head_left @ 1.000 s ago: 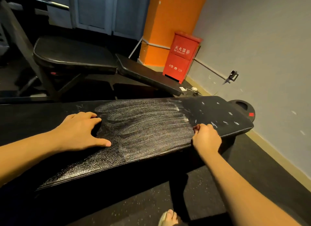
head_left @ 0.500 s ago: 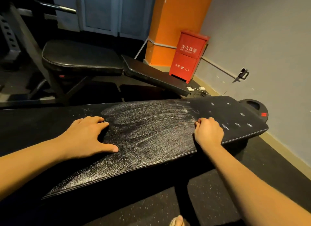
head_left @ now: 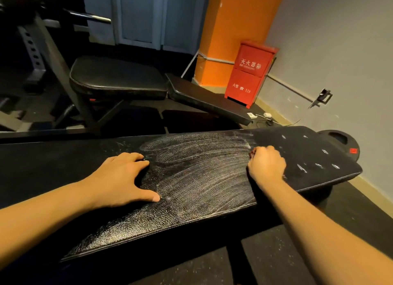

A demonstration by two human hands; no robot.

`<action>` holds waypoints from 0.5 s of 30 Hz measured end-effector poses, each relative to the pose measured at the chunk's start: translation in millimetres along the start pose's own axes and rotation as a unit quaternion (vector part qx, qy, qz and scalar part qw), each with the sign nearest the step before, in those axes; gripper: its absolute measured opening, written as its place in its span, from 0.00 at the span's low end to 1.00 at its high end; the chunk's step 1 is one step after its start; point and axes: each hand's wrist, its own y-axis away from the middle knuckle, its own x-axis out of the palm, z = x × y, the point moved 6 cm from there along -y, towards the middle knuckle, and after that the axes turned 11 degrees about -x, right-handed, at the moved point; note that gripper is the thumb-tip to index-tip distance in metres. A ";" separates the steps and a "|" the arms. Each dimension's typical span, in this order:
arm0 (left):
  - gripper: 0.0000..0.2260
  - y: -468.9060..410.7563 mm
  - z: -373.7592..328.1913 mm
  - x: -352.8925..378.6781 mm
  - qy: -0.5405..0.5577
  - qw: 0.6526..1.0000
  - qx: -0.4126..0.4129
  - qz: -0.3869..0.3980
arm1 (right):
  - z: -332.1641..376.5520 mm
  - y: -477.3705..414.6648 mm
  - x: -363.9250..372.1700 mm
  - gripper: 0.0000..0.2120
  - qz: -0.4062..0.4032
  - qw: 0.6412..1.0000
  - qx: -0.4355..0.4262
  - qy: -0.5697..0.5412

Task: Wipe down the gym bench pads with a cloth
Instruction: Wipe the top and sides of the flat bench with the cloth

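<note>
Wiping step, bench pad [head_left: 202, 189] streaked at centre. My right hand [head_left: 265, 165], at 2 o'clock, has its grip clamped on the cloth [head_left: 252, 154], which is mostly hidden. My left hand [head_left: 125, 178], at 9 o'clock, lies flat, fingers apart, bracing. Next, I judge: sweep toward the spotted 3 o'clock end.

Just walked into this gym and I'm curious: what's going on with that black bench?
A person is wiping the black bench pad. The left hand rests flat on it, while the right hand is curled round what looks like a cloth, mostly hidden under it. Streaky wipe marks cover the pad's middle; the end beyond the right hand shows only white flecks.
</note>
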 end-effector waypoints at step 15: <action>0.62 -10.2 15.3 -19.7 0.020 0.999 -0.029 0.018 | 29.2 -29.9 21.8 0.12 0.009 0.999 0.028 -0.033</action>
